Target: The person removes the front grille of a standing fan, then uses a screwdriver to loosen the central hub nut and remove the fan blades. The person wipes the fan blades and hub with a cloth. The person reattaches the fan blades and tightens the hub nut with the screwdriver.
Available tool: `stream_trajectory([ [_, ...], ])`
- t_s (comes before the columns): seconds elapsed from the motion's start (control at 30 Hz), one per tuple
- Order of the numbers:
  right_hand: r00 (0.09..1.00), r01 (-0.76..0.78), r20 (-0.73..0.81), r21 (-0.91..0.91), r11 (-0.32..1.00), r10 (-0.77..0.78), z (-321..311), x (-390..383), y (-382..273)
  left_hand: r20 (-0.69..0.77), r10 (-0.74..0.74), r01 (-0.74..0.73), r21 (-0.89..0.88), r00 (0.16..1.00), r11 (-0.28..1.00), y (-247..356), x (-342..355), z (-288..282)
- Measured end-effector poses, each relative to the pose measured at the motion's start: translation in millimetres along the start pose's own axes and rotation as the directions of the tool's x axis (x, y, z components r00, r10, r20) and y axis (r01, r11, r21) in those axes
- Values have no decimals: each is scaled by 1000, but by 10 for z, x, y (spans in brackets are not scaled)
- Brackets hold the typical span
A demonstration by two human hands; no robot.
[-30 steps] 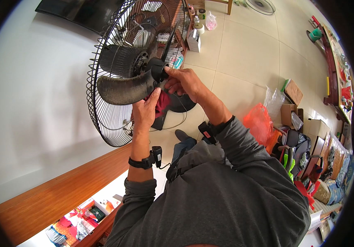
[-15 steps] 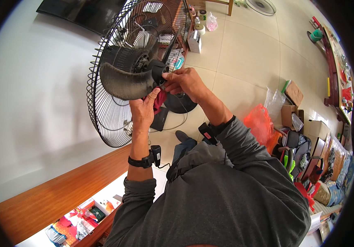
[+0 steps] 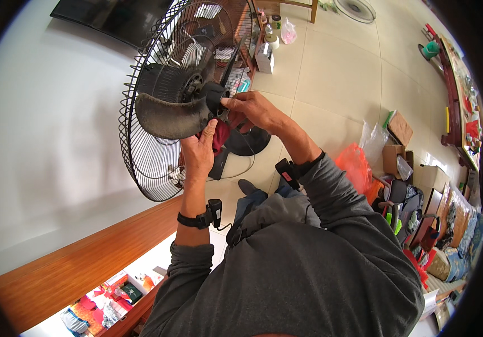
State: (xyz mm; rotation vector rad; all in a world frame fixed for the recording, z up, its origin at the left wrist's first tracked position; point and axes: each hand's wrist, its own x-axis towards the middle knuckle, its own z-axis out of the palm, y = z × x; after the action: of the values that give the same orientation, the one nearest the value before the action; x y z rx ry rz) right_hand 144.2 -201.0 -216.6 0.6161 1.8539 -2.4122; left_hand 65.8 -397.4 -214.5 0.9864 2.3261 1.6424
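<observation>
A dark, dusty fan blade assembly (image 3: 165,121) is held up in both my hands, its broad blade pointing left. My left hand (image 3: 197,154) grips it from below, thumb up against the blade's root. A dark red cloth (image 3: 221,136) is bunched between that palm and the hub. At the hub's right side, my right hand (image 3: 252,109) is closed, thumb and fingers pinching the edge. Behind the blade stands the fan's black wire grille (image 3: 147,177), open toward me. A round black base (image 3: 252,140) rests on the floor just past my hands.
A white wall (image 3: 44,123) and a wooden ledge (image 3: 78,255) run along the left. Bottles and a white box (image 3: 265,59) stand beyond the grille. To the right are a red plastic bag (image 3: 355,168), cardboard boxes (image 3: 393,157) and piled goods. Another round grille (image 3: 356,8) lies far off.
My hands and the blade have shifted very slightly, the left hand a little to the right. Both still grip the blade assembly.
</observation>
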Motion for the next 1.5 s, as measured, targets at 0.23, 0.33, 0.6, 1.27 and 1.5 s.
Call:
stream_trajectory([
  [0.23, 958, -98, 268, -28, 995, 102, -203, 141, -72, 6, 13, -13, -31, 1000, 999, -56, -4, 3],
  [0.33, 953, -101, 283, -37, 994, 108, -225, 190, -72, -6, 38, -38, 19, 999, 999, -67, -6, 2],
  [0.6, 968, -9, 247, -134, 991, 42, -205, 154, -169, -22, 72, -70, 89, 997, 994, -87, -21, 19],
  [1.27, 993, -115, 27, -110, 987, 118, -269, -116, -40, -39, -46, 51, 122, 998, 991, 117, -149, -77],
  [1.5, 938, 295, 199, -18, 955, -286, 569, -841, 481, 84, -316, 323, -391, 945, 862, 216, -538, -123],
])
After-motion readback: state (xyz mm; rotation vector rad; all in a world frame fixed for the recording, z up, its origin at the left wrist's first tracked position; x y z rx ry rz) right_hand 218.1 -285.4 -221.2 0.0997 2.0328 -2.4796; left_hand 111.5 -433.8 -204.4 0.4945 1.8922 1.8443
